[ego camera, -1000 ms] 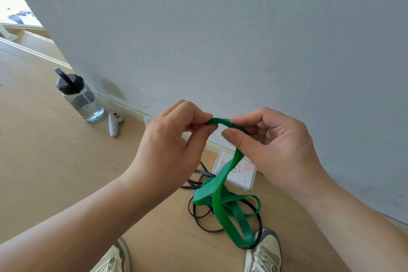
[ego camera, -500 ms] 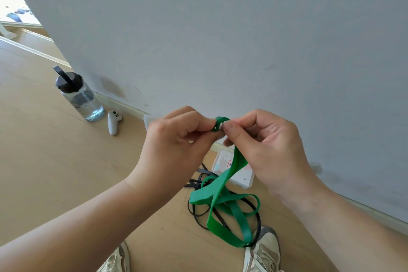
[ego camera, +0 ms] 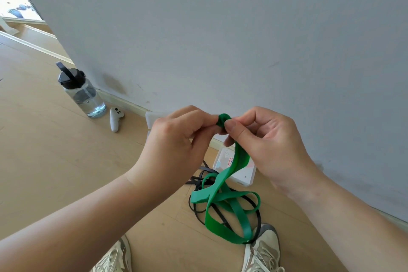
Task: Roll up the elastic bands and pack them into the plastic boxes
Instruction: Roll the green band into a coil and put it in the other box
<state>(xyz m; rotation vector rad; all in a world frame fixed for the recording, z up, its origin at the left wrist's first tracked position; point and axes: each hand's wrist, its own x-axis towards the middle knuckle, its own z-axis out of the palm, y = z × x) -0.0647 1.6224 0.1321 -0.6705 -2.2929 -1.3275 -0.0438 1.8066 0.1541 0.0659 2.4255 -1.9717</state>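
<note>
A long green elastic band (ego camera: 228, 201) hangs from my fingers down to the wooden floor, where its loops lie tangled. Its top end is wound into a small tight roll (ego camera: 223, 119) pinched between my left hand (ego camera: 176, 146) and my right hand (ego camera: 267, 146), held in front of the grey wall. A black elastic band (ego camera: 198, 183) lies on the floor under the green loops. A white plastic box (ego camera: 242, 174) rests on the floor by the baseboard, partly hidden behind the band. Another white box (ego camera: 151, 118) shows behind my left hand.
A clear water bottle (ego camera: 80, 93) with a black lid stands by the wall at the left, with a white controller (ego camera: 116, 118) next to it. My two shoes (ego camera: 262, 249) are at the bottom edge. Wooden floor stretches to the left.
The open green loop between my fingers has been wound into a small tight roll, and my hands have come closer together.
</note>
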